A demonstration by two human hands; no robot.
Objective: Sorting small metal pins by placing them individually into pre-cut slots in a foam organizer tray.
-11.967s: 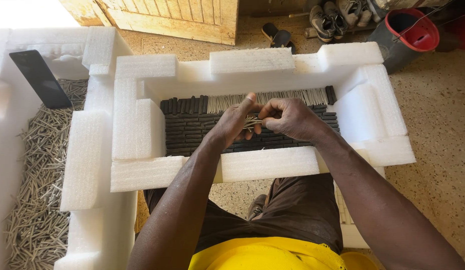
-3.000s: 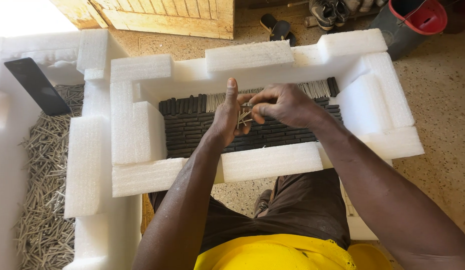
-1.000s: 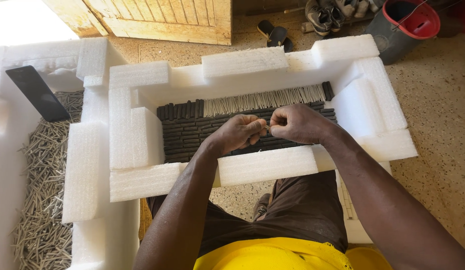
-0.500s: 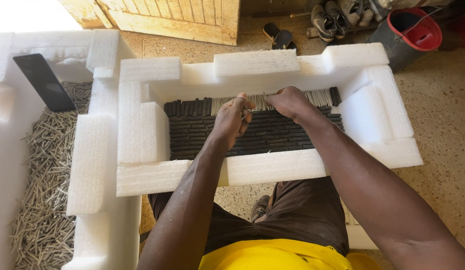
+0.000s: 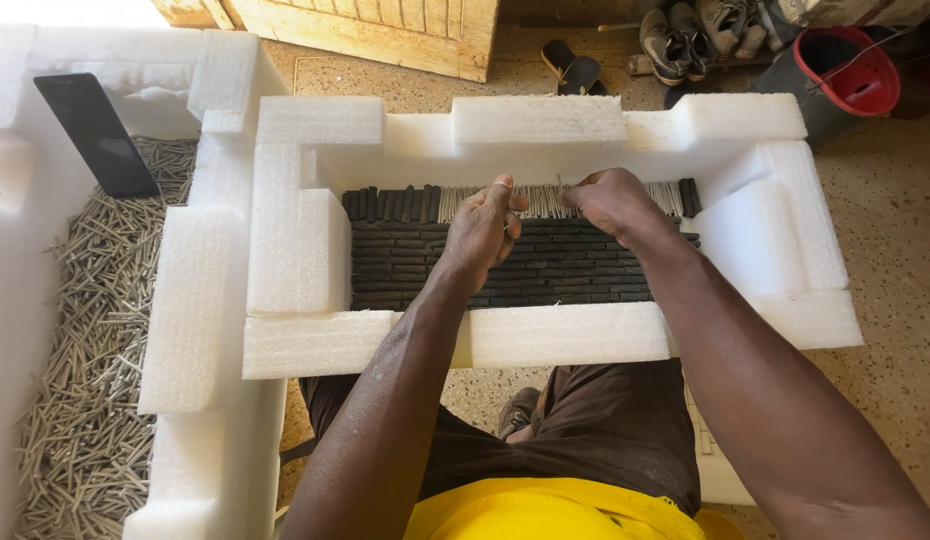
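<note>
My left hand (image 5: 482, 232) lies over the dark woven mat of thin black sticks (image 5: 515, 262) that sits in the well of the white foam frame (image 5: 555, 335) across my lap, fingers curled loosely and the thumb up toward the far edge; its grip is pinched together, though on what I cannot tell. My right hand (image 5: 610, 199) is just beside it, clamped on a thin pale stick (image 5: 559, 186) that pokes up a little above my fingertips, right over the row of pale straw-coloured sticks (image 5: 545, 203) standing side by side along the mat's far edge. I judge these sticks to be very light and stiff but brittle, so I would pinch one near its end with thumb and forefinger and keep it straight; bending it sideways could snap it, and squeezing harder buys me nothing. The mat looks flexible across its rows and firmer along each stick, so it is better pressed flat than lifted by a corner. The foam will dent easily, so I would not lean on it. To my left, a white foam tray (image 5: 200, 300) holds a loose heap of cut pale sticks (image 5: 80, 350) and a flat black rectangular slab (image 5: 97, 133) stands tilted against its far wall.
</note>
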